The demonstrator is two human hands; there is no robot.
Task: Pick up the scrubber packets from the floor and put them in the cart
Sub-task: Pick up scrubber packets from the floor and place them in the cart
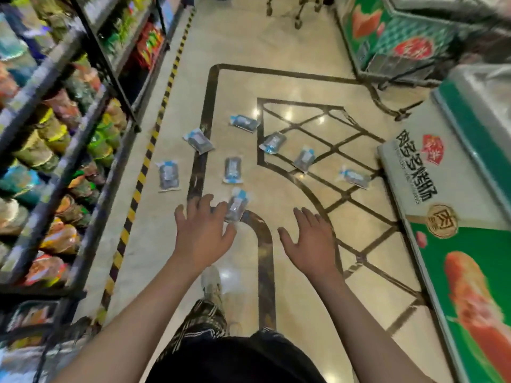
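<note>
Several scrubber packets, clear bags with grey pads and blue labels, lie scattered on the shiny beige floor (276, 51). The nearest packet (237, 207) lies just past the fingertips of my left hand (203, 233), which is stretched out with fingers apart and holds nothing. My right hand (309, 241) is also spread and empty, to the right of that packet. Other packets lie farther off: one at the left (168, 176), one in the middle (232, 170), one far right (355, 178). The cart's wheels and lower frame (298, 12) show at the top edge.
A tall shelf rack (91, 114) full of snack bags lines the left side, edged by yellow-black floor tape (154, 131). Chest freezers (453, 217) with green and white fronts stand along the right. My leg and shoe (211, 288) are below my hands.
</note>
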